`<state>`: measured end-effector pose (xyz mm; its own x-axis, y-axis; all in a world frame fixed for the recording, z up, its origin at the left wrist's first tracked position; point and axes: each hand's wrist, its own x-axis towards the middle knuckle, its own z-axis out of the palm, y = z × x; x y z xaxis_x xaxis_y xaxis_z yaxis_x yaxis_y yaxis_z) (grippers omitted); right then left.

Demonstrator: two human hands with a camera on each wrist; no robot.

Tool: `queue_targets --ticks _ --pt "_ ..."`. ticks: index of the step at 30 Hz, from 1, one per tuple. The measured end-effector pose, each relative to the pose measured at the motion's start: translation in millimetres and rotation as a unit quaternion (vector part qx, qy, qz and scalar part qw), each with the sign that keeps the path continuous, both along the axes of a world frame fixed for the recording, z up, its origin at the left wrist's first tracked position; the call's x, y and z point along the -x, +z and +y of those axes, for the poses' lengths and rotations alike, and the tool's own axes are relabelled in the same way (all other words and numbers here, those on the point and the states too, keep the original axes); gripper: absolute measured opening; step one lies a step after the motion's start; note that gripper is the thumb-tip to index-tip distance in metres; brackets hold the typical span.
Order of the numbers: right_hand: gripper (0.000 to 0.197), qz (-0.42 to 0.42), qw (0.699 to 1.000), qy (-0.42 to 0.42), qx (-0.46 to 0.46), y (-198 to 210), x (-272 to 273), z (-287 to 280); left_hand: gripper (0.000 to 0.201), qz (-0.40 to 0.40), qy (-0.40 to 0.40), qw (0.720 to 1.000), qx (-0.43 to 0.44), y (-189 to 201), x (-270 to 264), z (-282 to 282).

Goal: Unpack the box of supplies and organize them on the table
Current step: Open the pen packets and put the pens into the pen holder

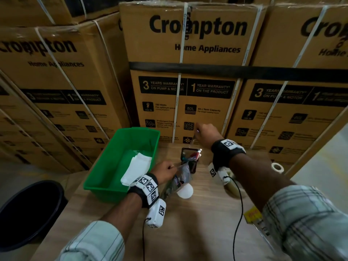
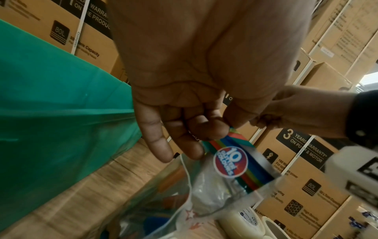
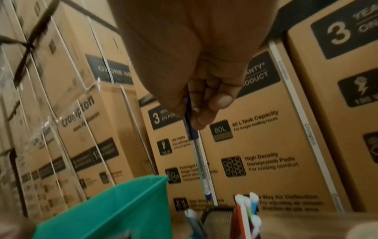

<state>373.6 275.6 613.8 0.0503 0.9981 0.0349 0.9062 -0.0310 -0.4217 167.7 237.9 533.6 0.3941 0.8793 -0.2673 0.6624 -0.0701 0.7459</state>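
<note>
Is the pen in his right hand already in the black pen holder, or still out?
Out: the pen hangs tip-down above the holder, pinched by the right hand.

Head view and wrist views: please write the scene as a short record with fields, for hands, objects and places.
left hand: pinches the top of a clear packet labelled 10 glitter colours
right hand: holds a pen upright, tip down, above the pen holder
pen holder: black mesh, on the table, pens already in it
bin: green, left of the holder, white folded sheets inside
tape rolls: on the table, right of the packet
background: stacked cartons
</note>
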Motion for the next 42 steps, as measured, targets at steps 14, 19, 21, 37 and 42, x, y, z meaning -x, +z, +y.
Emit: queue_targets --ticks 14,19,21,37,42 --pt "0.021 -0.085 0.993 0.070 0.053 -41.2 19.3 -4.1 0.031 -0.021 0.005 1.000 -0.004 -5.8 -1.1 -2.5" --pt "0.015 -0.076 0.962 0.262 0.015 -29.0 31.1 -41.7 0.028 -0.003 -0.010 1.000 -0.009 -2.0 0.6 -5.9" --pt "0.015 -0.106 0.946 0.299 0.065 -27.0 37.7 -59.1 0.028 -0.009 -0.006 1.000 0.004 -2.9 1.2 -6.9" --pt "0.031 -0.183 0.871 0.309 0.334 -61.3 84.8 -103.4 0.034 -0.046 -0.087 0.993 0.064 12.9 13.1 -41.3" --pt "0.059 -0.236 0.845 0.318 0.360 -68.2 97.5 -110.2 0.035 0.011 -0.112 0.993 0.036 5.4 13.9 -49.2"
